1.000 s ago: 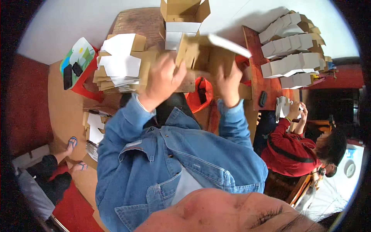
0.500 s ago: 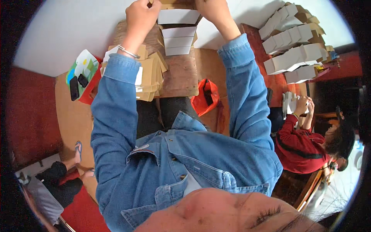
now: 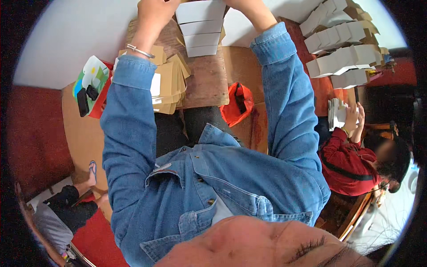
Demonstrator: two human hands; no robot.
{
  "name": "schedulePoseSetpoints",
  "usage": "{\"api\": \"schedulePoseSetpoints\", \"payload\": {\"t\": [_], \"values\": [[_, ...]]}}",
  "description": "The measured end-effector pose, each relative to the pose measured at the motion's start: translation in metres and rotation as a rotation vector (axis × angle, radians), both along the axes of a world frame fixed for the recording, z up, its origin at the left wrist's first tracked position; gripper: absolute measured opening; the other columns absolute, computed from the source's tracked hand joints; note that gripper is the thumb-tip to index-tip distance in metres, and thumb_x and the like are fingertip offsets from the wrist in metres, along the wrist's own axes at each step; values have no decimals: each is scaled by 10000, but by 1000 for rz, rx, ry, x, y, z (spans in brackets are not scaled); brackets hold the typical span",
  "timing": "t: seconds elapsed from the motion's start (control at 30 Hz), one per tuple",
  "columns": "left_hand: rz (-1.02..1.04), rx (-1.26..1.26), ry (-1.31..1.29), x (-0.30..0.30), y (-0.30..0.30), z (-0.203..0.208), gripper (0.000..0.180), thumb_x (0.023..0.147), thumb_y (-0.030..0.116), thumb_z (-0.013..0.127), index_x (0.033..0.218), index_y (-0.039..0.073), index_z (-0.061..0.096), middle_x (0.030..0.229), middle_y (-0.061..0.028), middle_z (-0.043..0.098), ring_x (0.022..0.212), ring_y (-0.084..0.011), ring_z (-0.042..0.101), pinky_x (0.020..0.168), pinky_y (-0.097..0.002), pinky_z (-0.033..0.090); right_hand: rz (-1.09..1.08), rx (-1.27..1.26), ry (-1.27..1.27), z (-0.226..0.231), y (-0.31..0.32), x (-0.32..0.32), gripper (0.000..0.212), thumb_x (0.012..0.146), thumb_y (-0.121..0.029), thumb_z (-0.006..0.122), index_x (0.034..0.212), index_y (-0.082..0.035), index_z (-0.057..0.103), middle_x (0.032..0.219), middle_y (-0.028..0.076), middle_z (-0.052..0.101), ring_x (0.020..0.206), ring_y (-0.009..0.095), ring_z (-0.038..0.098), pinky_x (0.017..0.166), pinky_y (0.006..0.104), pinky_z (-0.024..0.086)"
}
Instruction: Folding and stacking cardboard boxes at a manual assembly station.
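Observation:
A row of white cartons (image 3: 200, 27) with brown insides stands on the worn wooden table, at the top of the view. My left hand (image 3: 155, 17) is at the left side of the farthest carton, its fingers curled in and partly cut off by the upper edge. On the other side, my right hand (image 3: 249, 10) is next to the same carton, with its fingers out of view. Beneath my left wrist lies a pile of flat brown-and-white carton blanks (image 3: 171, 82). What either hand grips cannot be made out.
Stacked rows of white cartons (image 3: 340, 60) stand on a red surface at the right. An open red bag (image 3: 238, 104) is beside the table (image 3: 207, 91). A red-and-green box (image 3: 100, 84) with black items stands left. A co-worker in red (image 3: 349, 167) handles white pieces; another person's legs show lower left.
The whole scene has shifted slightly upward in view, taking my hands farther past the upper edge. The gap between the farthest carton and the row behind it looks narrower.

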State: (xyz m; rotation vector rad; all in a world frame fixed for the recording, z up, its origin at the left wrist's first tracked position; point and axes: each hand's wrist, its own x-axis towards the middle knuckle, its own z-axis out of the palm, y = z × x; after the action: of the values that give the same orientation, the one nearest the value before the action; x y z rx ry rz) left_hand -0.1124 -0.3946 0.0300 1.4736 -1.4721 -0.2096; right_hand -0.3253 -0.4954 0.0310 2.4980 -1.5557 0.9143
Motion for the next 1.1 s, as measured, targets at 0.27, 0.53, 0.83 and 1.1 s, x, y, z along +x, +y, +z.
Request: {"api": "schedulePoseSetpoints", "payload": {"t": [0.27,0.53,0.83,1.1], "values": [[24,127,-125,7,-8,-7,296,848,193,675,715,-71,689,590,-204,666,544,-278,705,531,-414,548,4,-10,39,-7,1,3,270,851,-186,584,796,35,730,854,303,706,827,460,699,773,531,565],[-31,313,-66,13,-11,-7,308,844,174,666,707,-101,680,570,-190,671,540,-277,710,543,-401,569,-27,127,146,3,14,12,261,864,-180,572,820,6,749,910,269,734,872,430,723,783,521,583],[-35,-229,-509,13,-26,-20,314,909,208,663,751,-64,668,660,-285,624,565,-422,647,537,-484,498,-58,70,50,1,17,-1,313,895,-231,563,823,17,741,852,284,719,828,455,711,759,538,575],[7,-96,-265,-4,-4,-12,406,953,291,683,763,-66,648,709,-284,616,659,-445,637,585,-487,480,174,-467,-3,37,78,-2,353,835,-390,770,912,-56,686,924,156,670,953,368,627,841,482,501]]}}
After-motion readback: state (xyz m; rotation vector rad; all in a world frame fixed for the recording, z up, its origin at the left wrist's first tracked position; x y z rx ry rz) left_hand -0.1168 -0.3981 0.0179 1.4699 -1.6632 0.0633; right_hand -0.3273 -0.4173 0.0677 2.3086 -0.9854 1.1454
